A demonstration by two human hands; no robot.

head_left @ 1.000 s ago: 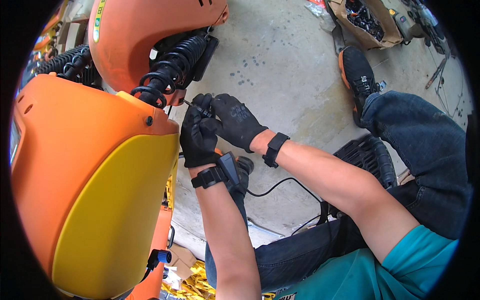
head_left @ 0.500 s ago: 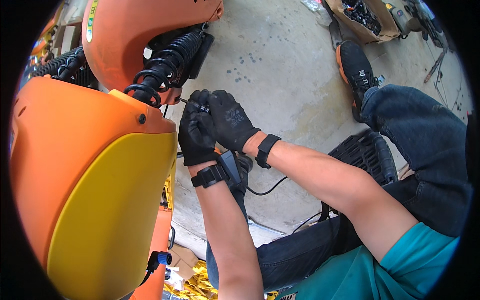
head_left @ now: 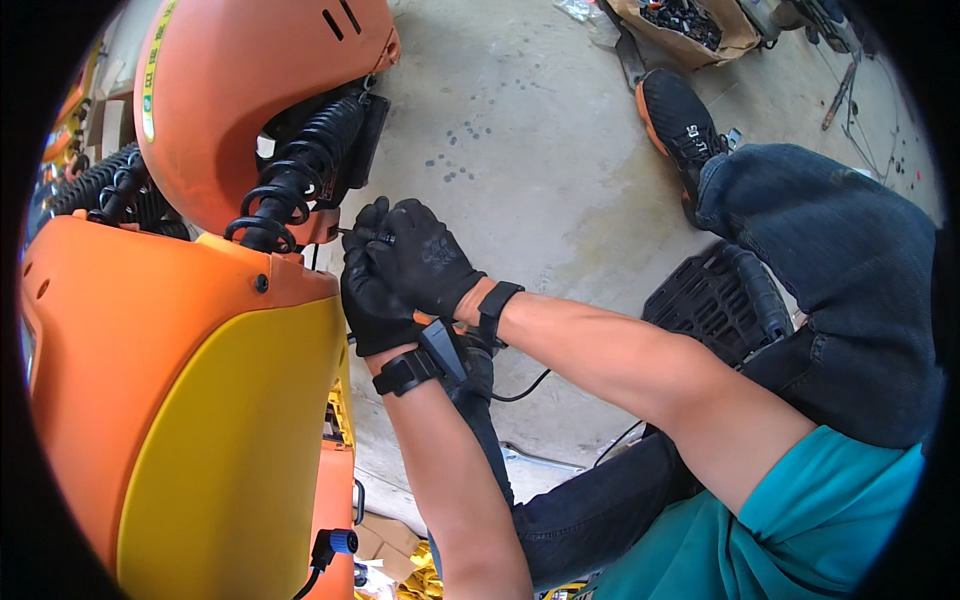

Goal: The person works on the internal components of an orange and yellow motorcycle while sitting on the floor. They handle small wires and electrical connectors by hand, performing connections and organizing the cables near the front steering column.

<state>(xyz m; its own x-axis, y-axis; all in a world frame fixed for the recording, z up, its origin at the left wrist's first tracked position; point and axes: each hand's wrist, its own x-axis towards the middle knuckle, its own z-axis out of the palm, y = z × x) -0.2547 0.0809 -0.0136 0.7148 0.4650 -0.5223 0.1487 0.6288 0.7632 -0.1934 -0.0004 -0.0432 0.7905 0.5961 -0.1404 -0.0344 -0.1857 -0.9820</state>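
Both my hands wear black gloves and are closed together beside the orange vehicle body (head_left: pixel 190 285). Between their fingers sits a driver with a dark collar (head_left: pixel 380 237), its thin metal shaft pointing left at the lower end of an orange fender (head_left: pixel 210 110). My left hand (head_left: pixel 375 300) is wrapped round the driver from the near side. Over it lies my right hand (head_left: pixel 430 258), fingers curled. An orange and grey piece (head_left: pixel 443 350) shows by my left wrist; whether it belongs to the driver I cannot tell. A black coil spring shock (head_left: pixel 290 185) stands just above the hands.
A yellow panel (head_left: pixel 235 450) covers the near side of the body. On the concrete floor (head_left: pixel 540 150) are an open carton of small dark parts (head_left: pixel 690 30), a black plastic crate-like piece (head_left: pixel 715 305) and a cable (head_left: pixel 525 388). A blue-tipped connector (head_left: pixel 340 542) hangs low at left.
The whole view has shifted, so vehicle and hands appear a little farther left and lower. My hands keep nearly the same grip, with the driver still at the fender's lower end.
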